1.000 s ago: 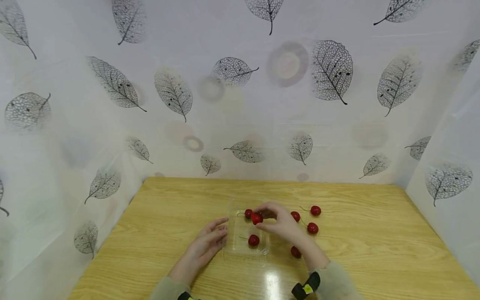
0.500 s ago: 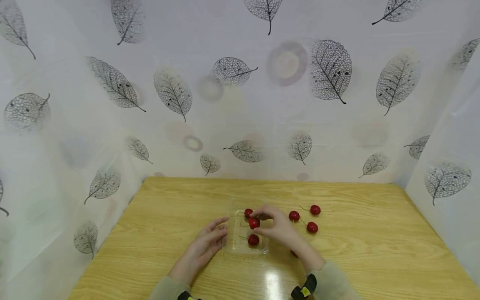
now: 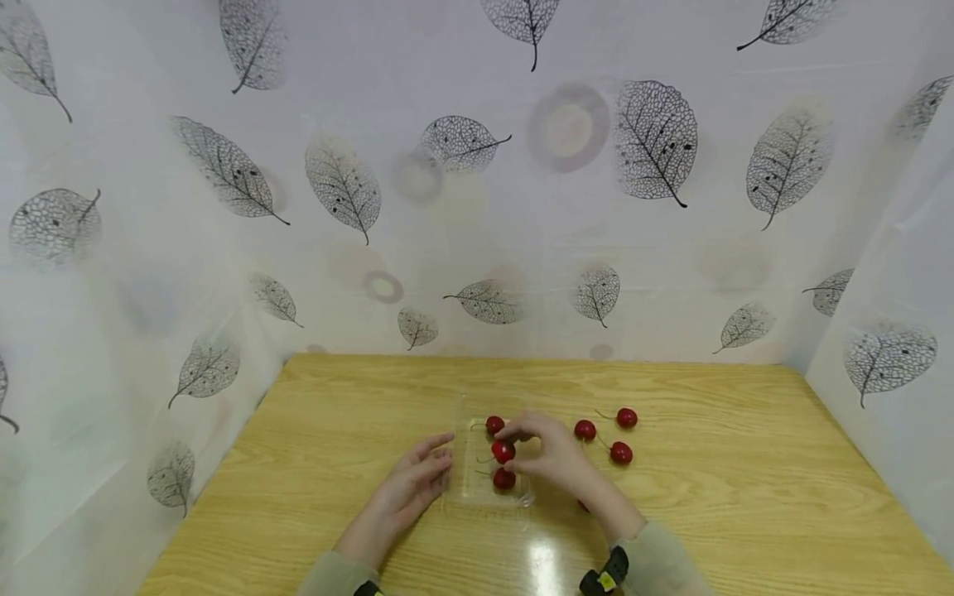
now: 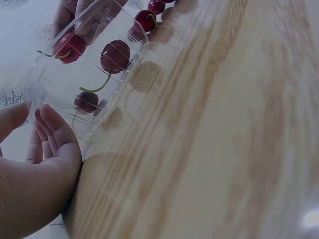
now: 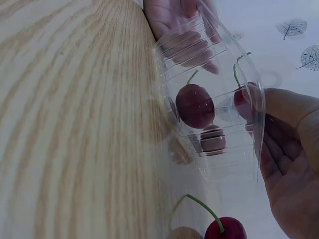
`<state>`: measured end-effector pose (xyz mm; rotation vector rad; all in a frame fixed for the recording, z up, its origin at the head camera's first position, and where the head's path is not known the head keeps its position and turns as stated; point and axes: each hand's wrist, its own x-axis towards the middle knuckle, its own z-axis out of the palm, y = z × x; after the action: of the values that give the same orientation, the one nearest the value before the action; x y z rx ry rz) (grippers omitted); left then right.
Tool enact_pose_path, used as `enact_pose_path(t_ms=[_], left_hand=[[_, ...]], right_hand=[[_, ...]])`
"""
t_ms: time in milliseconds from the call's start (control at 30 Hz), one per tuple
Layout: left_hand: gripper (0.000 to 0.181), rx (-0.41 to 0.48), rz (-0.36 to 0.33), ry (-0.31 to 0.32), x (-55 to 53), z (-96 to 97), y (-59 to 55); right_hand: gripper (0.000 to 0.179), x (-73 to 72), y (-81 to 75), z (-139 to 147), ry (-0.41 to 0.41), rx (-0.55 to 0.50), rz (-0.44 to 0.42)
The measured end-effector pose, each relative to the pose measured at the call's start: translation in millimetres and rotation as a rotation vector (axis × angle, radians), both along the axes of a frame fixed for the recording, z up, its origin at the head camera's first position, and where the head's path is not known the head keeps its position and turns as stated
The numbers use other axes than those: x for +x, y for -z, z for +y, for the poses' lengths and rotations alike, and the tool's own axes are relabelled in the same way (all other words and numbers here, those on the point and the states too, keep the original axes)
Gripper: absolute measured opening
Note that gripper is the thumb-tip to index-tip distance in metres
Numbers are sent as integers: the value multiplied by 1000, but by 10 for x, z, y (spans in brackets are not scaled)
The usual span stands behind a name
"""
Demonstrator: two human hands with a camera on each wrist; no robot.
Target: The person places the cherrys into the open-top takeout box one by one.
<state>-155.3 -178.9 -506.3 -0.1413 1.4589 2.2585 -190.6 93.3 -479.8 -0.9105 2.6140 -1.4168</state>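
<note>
A clear plastic box (image 3: 477, 499) stands on the wooden table, its left side by my left hand (image 3: 406, 488). The fingers of that hand are relaxed, with the tips right at the box wall. My right hand (image 3: 555, 451) reaches over the right wall and pinches a red cherry (image 3: 503, 451) between thumb and fingers inside the box. In the left wrist view the pinched cherry (image 4: 70, 48) shows its green stem. Another cherry (image 3: 494, 425) lies behind it in the box, and a third cherry (image 3: 504, 479) lies in front.
Several loose cherries lie on the table (image 3: 745, 480) right of the box, among them a cherry (image 3: 627, 418) with its stem to the left and a cherry (image 3: 621, 453) nearer me. My right forearm mostly covers one more cherry (image 3: 584, 504). A leaf-patterned curtain (image 3: 477, 248) surrounds the table.
My right hand has brought the pinched cherry slightly left and toward me, down between the two cherries in the box. My left hand has stayed at the box's left side.
</note>
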Motion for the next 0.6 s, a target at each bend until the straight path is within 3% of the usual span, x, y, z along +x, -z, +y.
enact_pose_path(t_ms=[600], left_hand=[[57, -1, 11, 14, 1, 3, 6]], right_hand=[[38, -36, 19, 21, -76, 125, 139]])
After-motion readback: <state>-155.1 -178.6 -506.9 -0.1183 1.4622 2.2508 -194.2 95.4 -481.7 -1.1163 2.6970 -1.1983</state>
